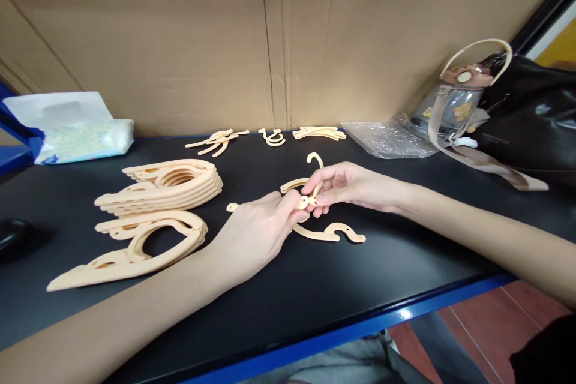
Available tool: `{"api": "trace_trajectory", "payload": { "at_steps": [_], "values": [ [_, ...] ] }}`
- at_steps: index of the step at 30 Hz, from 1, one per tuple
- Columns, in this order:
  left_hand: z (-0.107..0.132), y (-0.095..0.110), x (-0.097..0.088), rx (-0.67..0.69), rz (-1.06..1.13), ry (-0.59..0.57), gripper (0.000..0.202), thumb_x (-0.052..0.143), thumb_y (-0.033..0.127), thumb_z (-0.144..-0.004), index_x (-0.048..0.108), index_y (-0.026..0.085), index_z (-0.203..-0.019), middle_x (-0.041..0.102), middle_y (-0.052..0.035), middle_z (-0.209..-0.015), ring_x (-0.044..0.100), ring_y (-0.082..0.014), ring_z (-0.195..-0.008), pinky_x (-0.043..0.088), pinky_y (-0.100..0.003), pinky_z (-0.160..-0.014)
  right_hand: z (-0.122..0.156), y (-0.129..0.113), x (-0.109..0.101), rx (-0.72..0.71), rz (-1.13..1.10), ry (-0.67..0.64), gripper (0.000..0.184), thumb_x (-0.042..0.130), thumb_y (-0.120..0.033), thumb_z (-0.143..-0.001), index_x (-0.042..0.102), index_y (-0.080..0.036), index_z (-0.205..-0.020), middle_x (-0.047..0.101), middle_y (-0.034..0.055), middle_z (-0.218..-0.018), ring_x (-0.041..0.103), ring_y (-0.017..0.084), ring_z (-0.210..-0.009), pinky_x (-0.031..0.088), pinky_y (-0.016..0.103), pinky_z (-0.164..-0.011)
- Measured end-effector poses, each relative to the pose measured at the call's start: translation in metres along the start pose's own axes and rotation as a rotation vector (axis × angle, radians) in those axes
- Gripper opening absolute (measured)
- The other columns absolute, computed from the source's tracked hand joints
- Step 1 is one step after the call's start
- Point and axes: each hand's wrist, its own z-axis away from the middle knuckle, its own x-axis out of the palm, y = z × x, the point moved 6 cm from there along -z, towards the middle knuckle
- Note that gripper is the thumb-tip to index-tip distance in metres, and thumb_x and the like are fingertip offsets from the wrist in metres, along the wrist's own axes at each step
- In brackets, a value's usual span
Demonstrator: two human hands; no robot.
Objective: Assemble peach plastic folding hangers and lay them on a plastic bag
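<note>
My left hand [263,225] is closed around a beige plastic hanger arm [304,201]; another beige end [232,207] shows past its knuckles, though I cannot tell if it is the same piece. Facing it, my right hand [337,185] pinches a beige hanger hook [315,158], whose curved top rises above the fingers. The held pieces meet between my fingertips, where the joint is partly covered. Beneath the hands lies a curved beige piece with a hooked end [344,233]. Just behind the fingers is a slightly bowed beige strip [294,185].
Folded beige hangers [198,183] lie stacked at left, more [153,264] in front. Along the back are loose arms [220,141], small hooks [272,138], bowed strips [319,132] and a clear plastic bag [389,138]. A strapped bottle [454,102], black bag [535,114] and tissue pack [85,138] flank them.
</note>
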Motion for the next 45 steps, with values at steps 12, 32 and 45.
{"api": "trace_trajectory", "payload": {
  "at_steps": [12,32,45],
  "values": [
    [0.001,0.001,0.004,0.088,0.016,0.018,0.024,0.029,0.024,-0.100,0.049,0.019,-0.087,0.057,-0.0014,-0.076,0.056,-0.0163,-0.068,0.037,-0.024,-0.054,0.000,0.007,0.001,0.105,-0.032,0.006,0.020,0.073,-0.020,-0.077,0.066,-0.015,-0.094,0.071,0.0031,-0.087,0.065,0.009,-0.073,0.052,0.022,-0.072],
    [0.004,0.009,-0.015,-0.153,0.036,0.033,0.022,0.041,0.034,-0.097,0.060,0.021,-0.094,0.068,-0.0017,-0.085,0.064,-0.0182,-0.071,0.042,-0.027,-0.057,0.005,-0.013,0.007,-0.091,0.291,0.081,0.041,0.070,-0.018,-0.078,0.061,-0.016,-0.118,0.073,0.0029,-0.087,0.070,0.016,-0.084,0.056,0.028,-0.077],
    [0.007,-0.012,-0.014,-0.624,1.342,-0.044,0.020,0.063,0.028,-0.084,0.056,0.021,-0.102,0.060,-0.0002,-0.084,0.060,-0.0106,-0.060,0.056,-0.020,-0.045,0.004,-0.022,-0.021,-0.275,1.383,0.345,0.027,0.056,-0.036,-0.091,0.065,-0.021,-0.112,0.064,0.0063,-0.109,0.059,0.022,-0.101,0.047,0.035,-0.085]
  ]
}}
